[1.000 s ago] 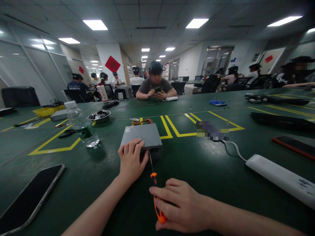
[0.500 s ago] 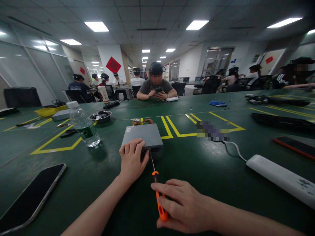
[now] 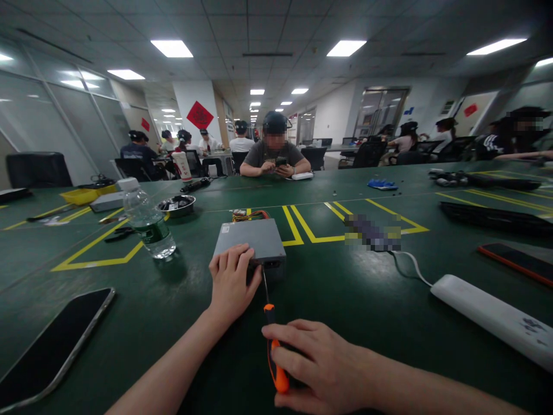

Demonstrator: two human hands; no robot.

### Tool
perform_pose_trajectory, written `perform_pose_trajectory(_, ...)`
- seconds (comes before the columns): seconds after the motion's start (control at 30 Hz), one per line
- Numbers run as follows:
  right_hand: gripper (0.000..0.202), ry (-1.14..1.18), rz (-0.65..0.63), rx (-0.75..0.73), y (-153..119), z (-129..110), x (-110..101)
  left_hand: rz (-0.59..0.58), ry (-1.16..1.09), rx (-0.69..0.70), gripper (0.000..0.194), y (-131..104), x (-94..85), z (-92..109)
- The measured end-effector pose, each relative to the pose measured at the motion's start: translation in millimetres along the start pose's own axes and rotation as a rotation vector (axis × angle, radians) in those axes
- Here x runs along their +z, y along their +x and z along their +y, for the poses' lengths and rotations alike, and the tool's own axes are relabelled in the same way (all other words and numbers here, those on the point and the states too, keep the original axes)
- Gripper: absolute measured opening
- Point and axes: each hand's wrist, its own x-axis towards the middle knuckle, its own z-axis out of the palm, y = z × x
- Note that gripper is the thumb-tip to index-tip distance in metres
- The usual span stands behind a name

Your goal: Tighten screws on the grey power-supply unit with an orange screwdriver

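A grey metal computer power supply (image 3: 253, 236) lies on the green table, with a bundle of coloured wires (image 3: 250, 215) at its back. My left hand (image 3: 231, 276) grips its near left edge, fingers over the top and thumb down by the front face. In my right hand (image 3: 313, 363) is an orange and black screwdriver (image 3: 269, 314), the handle pinched between fingers and thumb. Its thin shaft points away from me, and the tip meets the front face beside my left thumb. The spot where the tip touches is too small to make out.
On the left are a water bottle (image 3: 149, 222), a phone (image 3: 56, 346) and a metal bowl (image 3: 175, 205) of small dark parts. To the right lie a white power strip (image 3: 492, 317) and an orange-edged phone (image 3: 518, 262). Across the table sits a person (image 3: 274, 153) holding a phone.
The screwdriver handle has turned in my right fingers and its end has shifted slightly left. My left hand and the power supply stay in place.
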Motion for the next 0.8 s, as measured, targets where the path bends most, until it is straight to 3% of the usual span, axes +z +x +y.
perform_pose_trajectory(0.1,0.032,-0.020,-0.055,-0.039,1.4,-0.1,-1.7,0.000,0.000,0.001,0.027,-0.4,0.2,-0.5)
perform_pose_trajectory(0.27,0.030,-0.009,0.115,0.002,-1.8,-0.1,-0.6,-0.002,-0.007,0.005,0.025,-0.1,0.5,-1.3)
perform_pose_trajectory(0.47,0.034,-0.016,-0.079,-0.023,1.6,-2.0,-2.6,0.005,-0.002,-0.001,0.026,0.0,1.2,-0.5)
perform_pose_trajectory(0.67,0.026,-0.010,0.118,-0.005,-2.3,1.3,-1.1,0.003,-0.009,-0.005,0.026,-0.1,0.3,-0.4)
perform_pose_trajectory(0.8,0.032,0.028,0.031,0.009,-1.9,0.4,-1.1,-0.001,-0.015,-0.008,0.026,0.6,-0.3,0.0)
